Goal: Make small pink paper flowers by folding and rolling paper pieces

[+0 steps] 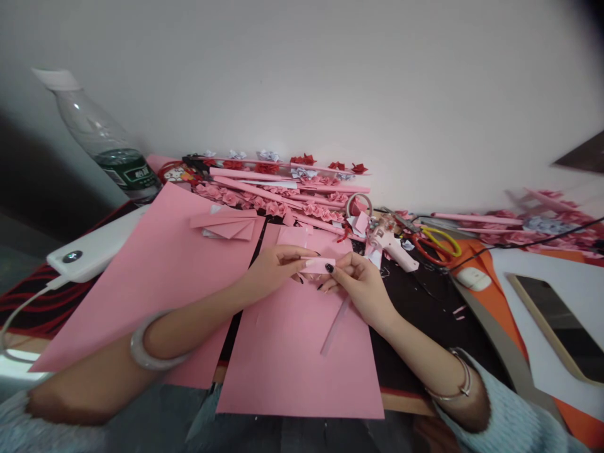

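Between my two hands is a small folded piece of pink paper (317, 265), held above a large pink sheet (302, 365). My left hand (276, 269) pinches its left end, with fingers closed. At the right end, my right hand (363, 283) grips it, the thumb with its dark nail pressed on the front. A narrow pale strip (336, 327) slants down below my right hand on the sheet. Just behind my left hand lies a small pink paper square (292, 236). Folded pink pieces (226, 224) are stacked on a second pink sheet (174, 270) to the left.
Pink, red and white paper flowers (268, 204) line the wall. A glue gun (391, 245), scissors (436, 245) and a tape roll (359, 206) lie at back right. A phone (561, 327) and white case (474, 279) sit right; a bottle (104, 138) and power bank (97, 245) left.
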`<action>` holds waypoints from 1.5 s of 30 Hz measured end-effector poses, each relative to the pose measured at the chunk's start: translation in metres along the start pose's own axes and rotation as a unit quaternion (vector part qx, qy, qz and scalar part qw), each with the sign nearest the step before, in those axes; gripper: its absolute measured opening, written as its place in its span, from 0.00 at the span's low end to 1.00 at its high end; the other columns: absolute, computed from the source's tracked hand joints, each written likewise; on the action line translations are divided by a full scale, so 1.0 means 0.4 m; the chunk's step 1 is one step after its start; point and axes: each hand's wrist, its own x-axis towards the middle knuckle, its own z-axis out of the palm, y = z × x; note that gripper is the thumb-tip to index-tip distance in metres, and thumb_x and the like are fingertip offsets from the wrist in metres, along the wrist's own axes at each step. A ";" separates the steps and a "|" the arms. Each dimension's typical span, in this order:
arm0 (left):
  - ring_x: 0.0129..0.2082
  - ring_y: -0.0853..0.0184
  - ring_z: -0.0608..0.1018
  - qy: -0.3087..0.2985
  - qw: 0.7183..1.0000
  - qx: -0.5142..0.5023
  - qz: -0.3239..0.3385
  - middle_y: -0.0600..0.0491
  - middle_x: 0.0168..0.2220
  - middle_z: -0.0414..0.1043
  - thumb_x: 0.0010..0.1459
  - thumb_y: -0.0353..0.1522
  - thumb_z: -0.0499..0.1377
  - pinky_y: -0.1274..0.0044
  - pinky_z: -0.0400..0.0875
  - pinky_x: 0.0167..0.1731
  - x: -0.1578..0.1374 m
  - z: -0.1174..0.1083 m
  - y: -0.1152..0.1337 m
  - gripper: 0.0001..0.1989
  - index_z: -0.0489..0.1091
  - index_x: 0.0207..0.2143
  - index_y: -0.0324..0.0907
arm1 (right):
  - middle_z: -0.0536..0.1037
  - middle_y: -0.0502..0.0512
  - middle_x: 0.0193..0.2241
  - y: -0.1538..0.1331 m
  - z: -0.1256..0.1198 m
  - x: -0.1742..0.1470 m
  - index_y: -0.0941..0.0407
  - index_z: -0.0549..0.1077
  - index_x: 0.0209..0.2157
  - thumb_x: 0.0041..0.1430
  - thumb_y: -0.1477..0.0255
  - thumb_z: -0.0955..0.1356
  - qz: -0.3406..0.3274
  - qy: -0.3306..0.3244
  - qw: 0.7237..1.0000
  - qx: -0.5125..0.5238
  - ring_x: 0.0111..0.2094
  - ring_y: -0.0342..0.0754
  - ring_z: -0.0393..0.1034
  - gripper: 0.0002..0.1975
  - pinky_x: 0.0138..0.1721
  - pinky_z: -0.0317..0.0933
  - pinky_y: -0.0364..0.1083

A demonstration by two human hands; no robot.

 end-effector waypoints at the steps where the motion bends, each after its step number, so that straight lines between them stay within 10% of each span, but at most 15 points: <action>1: 0.28 0.70 0.77 0.002 1.000 0.002 0.001 0.49 0.36 0.76 0.52 0.29 0.57 0.80 0.73 0.27 0.000 0.000 0.000 0.12 0.73 0.39 0.37 | 0.78 0.51 0.20 -0.001 0.001 -0.001 0.56 0.60 0.26 0.50 0.68 0.70 0.000 0.002 1.000 -0.001 0.22 0.46 0.75 0.13 0.23 0.68 0.41; 45: 0.28 0.69 0.76 -0.069 0.997 -0.035 -0.017 0.49 0.33 0.75 0.49 0.26 0.58 0.78 0.72 0.28 -0.004 0.009 -0.008 0.13 0.70 0.40 0.35 | 0.75 0.48 0.21 -0.001 -0.002 -0.003 0.56 0.67 0.31 0.49 0.72 0.69 -0.032 -0.038 0.993 -0.105 0.23 0.45 0.74 0.07 0.28 0.68 0.44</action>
